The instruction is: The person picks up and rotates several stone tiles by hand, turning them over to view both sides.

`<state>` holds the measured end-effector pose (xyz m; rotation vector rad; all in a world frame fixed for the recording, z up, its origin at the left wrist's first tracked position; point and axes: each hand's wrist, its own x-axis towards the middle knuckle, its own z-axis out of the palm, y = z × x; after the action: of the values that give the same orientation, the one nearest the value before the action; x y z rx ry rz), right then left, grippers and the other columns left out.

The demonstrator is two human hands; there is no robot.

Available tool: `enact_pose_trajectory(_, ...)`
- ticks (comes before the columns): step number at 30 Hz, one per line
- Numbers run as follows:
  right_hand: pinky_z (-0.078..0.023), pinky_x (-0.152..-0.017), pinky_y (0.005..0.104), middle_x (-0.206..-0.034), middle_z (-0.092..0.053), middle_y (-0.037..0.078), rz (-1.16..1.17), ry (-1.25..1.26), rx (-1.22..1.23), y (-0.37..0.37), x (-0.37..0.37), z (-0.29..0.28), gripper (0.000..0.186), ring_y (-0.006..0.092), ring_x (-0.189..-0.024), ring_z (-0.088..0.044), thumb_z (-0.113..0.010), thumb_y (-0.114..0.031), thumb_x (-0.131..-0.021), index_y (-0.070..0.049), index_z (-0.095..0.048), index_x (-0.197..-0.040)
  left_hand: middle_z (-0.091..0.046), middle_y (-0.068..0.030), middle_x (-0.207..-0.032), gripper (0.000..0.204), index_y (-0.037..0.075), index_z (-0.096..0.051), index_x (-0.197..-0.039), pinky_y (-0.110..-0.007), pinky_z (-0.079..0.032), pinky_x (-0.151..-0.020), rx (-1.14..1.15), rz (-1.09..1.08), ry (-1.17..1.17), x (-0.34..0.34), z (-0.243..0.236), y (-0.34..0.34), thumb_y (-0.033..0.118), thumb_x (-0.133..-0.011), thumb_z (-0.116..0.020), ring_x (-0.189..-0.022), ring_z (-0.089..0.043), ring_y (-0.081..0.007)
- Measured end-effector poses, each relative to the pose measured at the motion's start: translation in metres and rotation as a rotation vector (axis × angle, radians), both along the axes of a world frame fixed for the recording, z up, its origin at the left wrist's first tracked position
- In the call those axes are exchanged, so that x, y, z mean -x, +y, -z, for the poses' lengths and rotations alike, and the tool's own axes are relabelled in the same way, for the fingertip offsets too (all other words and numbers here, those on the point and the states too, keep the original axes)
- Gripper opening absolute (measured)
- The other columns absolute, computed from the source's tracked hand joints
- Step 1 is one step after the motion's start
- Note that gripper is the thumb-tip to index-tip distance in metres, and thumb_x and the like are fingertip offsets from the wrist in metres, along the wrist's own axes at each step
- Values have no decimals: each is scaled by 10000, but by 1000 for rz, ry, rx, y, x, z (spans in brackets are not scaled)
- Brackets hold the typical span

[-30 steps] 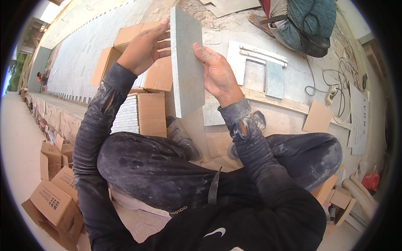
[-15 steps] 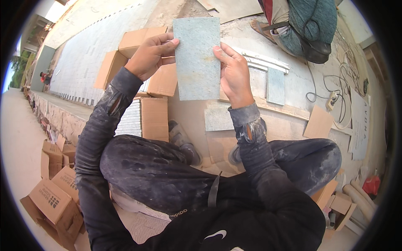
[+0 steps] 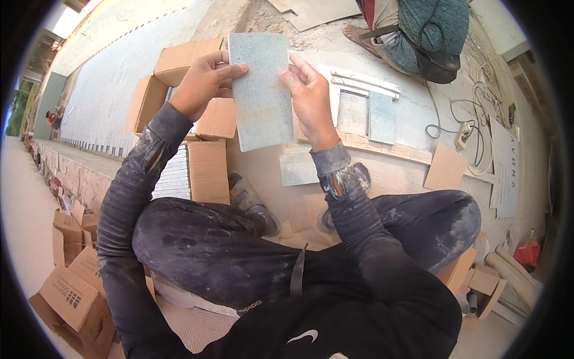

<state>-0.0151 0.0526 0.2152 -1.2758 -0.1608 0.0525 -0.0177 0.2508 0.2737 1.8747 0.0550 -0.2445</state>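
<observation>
A pale grey-green rectangular stone tile (image 3: 261, 99) is held up in front of me, with its long side near upright and a faint brownish stain on its face. My left hand (image 3: 203, 82) grips its left edge, thumb on the face and fingers behind. At the opposite edge my right hand (image 3: 311, 99) closes on it, thumb against the face. Beneath the tile, a similar tile (image 3: 299, 167) lies on the floor between my feet and a wooden strip. Another tile (image 3: 381, 118) rests farther right, beside some white strips (image 3: 366, 82).
Open cardboard cartons (image 3: 207, 172) stand at my left, one filled with stacked tiles (image 3: 171, 175). More cartons (image 3: 67, 296) lie at lower left. A power strip (image 3: 463, 136) with tangled cables sits at right. Another person's foot (image 3: 362, 39) is at the far right.
Both hands and the tile have shifted slightly left in the picture, and the tile now leans a little differently. The whole scene has also slid left.
</observation>
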Motion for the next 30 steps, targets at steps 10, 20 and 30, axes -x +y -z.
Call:
enact_pose_trajectory(10,-502,-824,411,-1059,-588,276,18,-390,951,36,45,14,600,393,-1012,-585,-727,-207,-761,108,-501,-1220,-630,-108,-950,326,-15,-528,-1064,-278,-565,-660,-56,-141,49,2,14,-12,228,-874,-637,-752,-670,-180)
enact_pose_trajectory(20,-501,-791,309,-985,-684,172,-25,135,464,-81,-81,115,440,205,-895,-647,-715,-126,-811,57,-589,-1191,-653,-106,-1022,551,39,-486,-1289,-260,-535,-661,-205,38,15,9,-9,-17,402,-899,-628,-806,-677,-167)
enact_pose_trajectory(30,-486,-767,289,-985,-683,109,467,423,724,-326,-135,226,265,163,-857,-630,-633,-97,-861,56,-648,-1077,-637,-115,-969,573,4,-506,-1265,-264,-535,-646,-215,154,-42,8,11,-17,408,-882,-645,-811,-660,-168)
